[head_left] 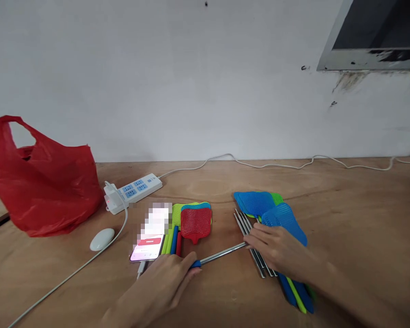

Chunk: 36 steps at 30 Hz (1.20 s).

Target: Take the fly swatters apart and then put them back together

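My left hand is closed around the blue handle of a fly swatter rod. From it a thin metal rod slants up to the right, and my right hand is closed on its far end. Under and beside my right hand lie several loose metal rods, with blue and green handles partly behind my wrist. Mesh swatter heads, a blue one among them, lie just beyond that hand. A red swatter head rests on others beyond my left hand, next to coloured handles.
A lit phone on a charging cable lies left of the handles. Farther left are a white mouse, a power strip and a red plastic bag. A white cord runs along the wall on the wooden table.
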Tool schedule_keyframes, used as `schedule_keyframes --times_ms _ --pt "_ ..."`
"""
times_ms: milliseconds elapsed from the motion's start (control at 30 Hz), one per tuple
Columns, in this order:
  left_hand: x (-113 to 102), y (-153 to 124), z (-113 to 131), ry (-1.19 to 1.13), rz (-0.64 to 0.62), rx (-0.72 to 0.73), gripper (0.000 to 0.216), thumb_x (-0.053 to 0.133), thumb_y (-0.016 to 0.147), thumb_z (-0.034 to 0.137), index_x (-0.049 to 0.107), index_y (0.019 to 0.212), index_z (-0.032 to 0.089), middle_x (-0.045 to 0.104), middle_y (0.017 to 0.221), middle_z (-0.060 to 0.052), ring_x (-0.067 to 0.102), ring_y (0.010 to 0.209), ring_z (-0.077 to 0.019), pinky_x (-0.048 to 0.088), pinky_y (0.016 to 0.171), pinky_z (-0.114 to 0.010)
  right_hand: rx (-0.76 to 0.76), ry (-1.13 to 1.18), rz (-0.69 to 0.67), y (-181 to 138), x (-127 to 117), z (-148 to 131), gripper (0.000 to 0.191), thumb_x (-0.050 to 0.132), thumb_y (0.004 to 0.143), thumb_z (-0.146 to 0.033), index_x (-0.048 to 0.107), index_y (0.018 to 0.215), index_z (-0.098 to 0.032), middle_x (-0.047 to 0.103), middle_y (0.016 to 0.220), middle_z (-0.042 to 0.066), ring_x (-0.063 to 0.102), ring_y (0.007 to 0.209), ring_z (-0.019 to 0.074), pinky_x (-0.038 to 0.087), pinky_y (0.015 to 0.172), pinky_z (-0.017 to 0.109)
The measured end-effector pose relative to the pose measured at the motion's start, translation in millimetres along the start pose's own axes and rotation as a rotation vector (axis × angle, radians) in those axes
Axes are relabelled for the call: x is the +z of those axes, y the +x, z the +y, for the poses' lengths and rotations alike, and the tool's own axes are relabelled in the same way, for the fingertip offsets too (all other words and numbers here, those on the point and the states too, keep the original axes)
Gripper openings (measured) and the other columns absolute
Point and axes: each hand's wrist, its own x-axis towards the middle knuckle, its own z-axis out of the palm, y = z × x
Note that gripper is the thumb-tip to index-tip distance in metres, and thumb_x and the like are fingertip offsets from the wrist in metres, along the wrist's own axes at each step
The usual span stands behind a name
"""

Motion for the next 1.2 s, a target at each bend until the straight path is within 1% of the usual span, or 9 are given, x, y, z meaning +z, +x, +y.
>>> schedule_keyframes --times_ms 167,467,667,733,833,900,1000,1100,1200 --pt "-8 10 19 0.054 -0.098 -0.020 0.039 0.025 0.108 0.036 0.060 0.107 0.020 0.072 0.090 -0.011 0.070 0.081 -0.0329 0.050 0.066 -0.038 -0.022 0.029 -0.047 16 3 -25 0.025 0.049 0.082 0.000 0.065 0.095 -0.014 0.070 0.087 0.009 0.062 0.077 0.0215 0.048 0.057 0.032" --pt "-1 3 13 -0.052 0.008 -0.015 0.041 0.024 0.109 0.041 0.060 0.102 0.022 0.073 0.086 -0.007 0.070 0.080 -0.0301 0.045 0.066 -0.034 0.071 0.035 -0.041 12 2 -23 0.014 0.057 0.093 -0.013 0.066 0.102 -0.019 0.073 0.089 0.007 0.067 0.080 0.0208 0.052 0.067 0.030" --pt "-10 -6 4 -0.161 0.039 -0.041 0.046 0.021 0.108 0.045 0.060 0.097 0.023 0.069 0.083 -0.005 0.066 0.073 -0.0263 0.039 0.063 -0.032 0.107 0.057 0.059 7 -19 -16 0.029 0.054 0.096 -0.023 0.062 0.124 -0.019 0.070 0.121 0.012 0.067 0.101 0.0262 0.054 0.085 0.039" --pt "-10 -8 3 -0.198 0.036 -0.057 0.046 0.021 0.108 0.045 0.059 0.095 0.024 0.068 0.083 -0.004 0.065 0.074 -0.0256 0.039 0.064 -0.032 0.196 0.091 0.155 5 -24 -9 0.036 0.057 0.096 -0.028 0.058 0.131 -0.021 0.067 0.127 0.012 0.064 0.111 0.0293 0.050 0.097 0.047" --pt "-7 -11 0 -0.237 0.042 -0.078 0.048 0.019 0.107 0.048 0.057 0.091 0.024 0.066 0.080 -0.004 0.064 0.073 -0.0251 0.038 0.063 -0.031 0.546 0.235 0.339 -2 -19 3 0.034 0.054 0.097 -0.033 0.058 0.129 -0.022 0.065 0.128 0.013 0.059 0.119 0.0318 0.043 0.104 0.054" --pt "-6 -12 -2 -0.248 0.058 -0.084 0.049 0.017 0.107 0.050 0.056 0.090 0.024 0.065 0.078 -0.003 0.063 0.073 -0.0251 0.037 0.062 -0.031 0.835 0.450 0.412 -7 -10 10 0.037 0.052 0.097 -0.042 0.058 0.128 -0.022 0.067 0.120 0.013 0.063 0.111 0.0312 0.052 0.093 0.050" --pt "-4 -12 -1 -0.260 0.063 -0.086 0.049 0.016 0.106 0.050 0.056 0.093 0.025 0.066 0.081 -0.004 0.063 0.074 -0.0253 0.038 0.063 -0.031 1.124 0.979 0.368 -13 3 11 0.045 0.058 0.091 -0.057 0.061 0.119 -0.021 0.073 0.091 0.007 0.071 0.076 0.0247 0.059 0.062 0.036" --pt "-1 -9 3 -0.261 0.038 -0.091 0.049 0.015 0.106 0.048 0.056 0.094 0.025 0.067 0.083 -0.005 0.064 0.076 -0.0257 0.039 0.064 -0.032 1.233 1.282 0.294 -11 7 6 0.046 0.065 0.081 -0.066 0.062 0.086 -0.020 0.066 0.057 0.000 0.060 0.041 0.0173 0.046 0.035 0.026" --pt "7 -2 6 -0.221 0.042 -0.098 0.048 0.015 0.106 0.047 0.055 0.095 0.024 0.067 0.081 -0.006 0.066 0.075 -0.0267 0.039 0.063 -0.032 1.241 1.314 0.297 -2 1 -1 0.049 0.071 0.074 -0.069 0.057 0.076 -0.022 0.060 0.045 -0.003 0.052 0.029 0.0146 0.033 0.026 0.021"
